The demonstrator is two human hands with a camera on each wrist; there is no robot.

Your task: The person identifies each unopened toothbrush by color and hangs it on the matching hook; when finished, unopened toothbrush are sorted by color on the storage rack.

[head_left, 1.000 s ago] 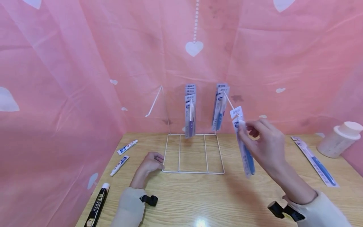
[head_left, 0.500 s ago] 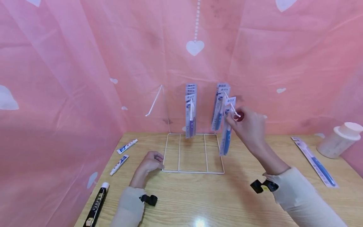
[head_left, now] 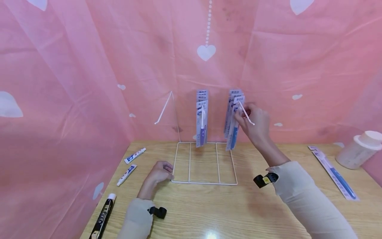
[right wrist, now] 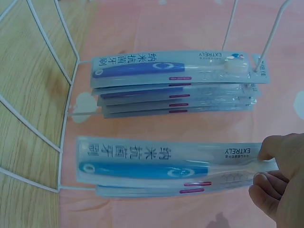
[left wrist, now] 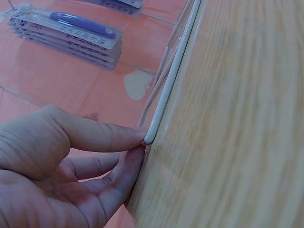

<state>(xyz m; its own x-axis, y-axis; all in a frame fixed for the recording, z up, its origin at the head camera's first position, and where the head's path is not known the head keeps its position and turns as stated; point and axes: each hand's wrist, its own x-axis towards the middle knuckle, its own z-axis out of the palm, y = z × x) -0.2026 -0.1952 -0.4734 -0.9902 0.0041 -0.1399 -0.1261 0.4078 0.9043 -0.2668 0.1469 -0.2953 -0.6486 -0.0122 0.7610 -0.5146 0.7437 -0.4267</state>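
At the front left corner of a white wire display rack point(head_left: 204, 183), my left hand point(head_left: 159, 171) pinches the rod between thumb and fingers, as the left wrist view shows close up. My right hand point(head_left: 256, 122) pinches the upper part of a packaged blue toothbrush point(head_left: 234, 137), which hangs on the rack's right hook point(head_left: 247, 115) in front of similar packs. In the right wrist view the blue toothbrush pack point(right wrist: 142, 168) lies close against the pack behind it. On the middle hook hangs a stack of packaged purple toothbrushes point(head_left: 202, 132).
The rack's left hook point(head_left: 163, 108) carries nothing. Two small toothpaste tubes point(head_left: 135, 156) and a black tube point(head_left: 102, 215) lie at the left. Another packaged toothbrush point(head_left: 333, 172) and a whitish bottle point(head_left: 358, 151) are at the right. A pink curtain point(head_left: 268, 49) hangs behind.
My right hand has moved left and away from me, bringing the toothbrush pack onto the right hook and back along it toward the other packs. My left hand keeps its place.
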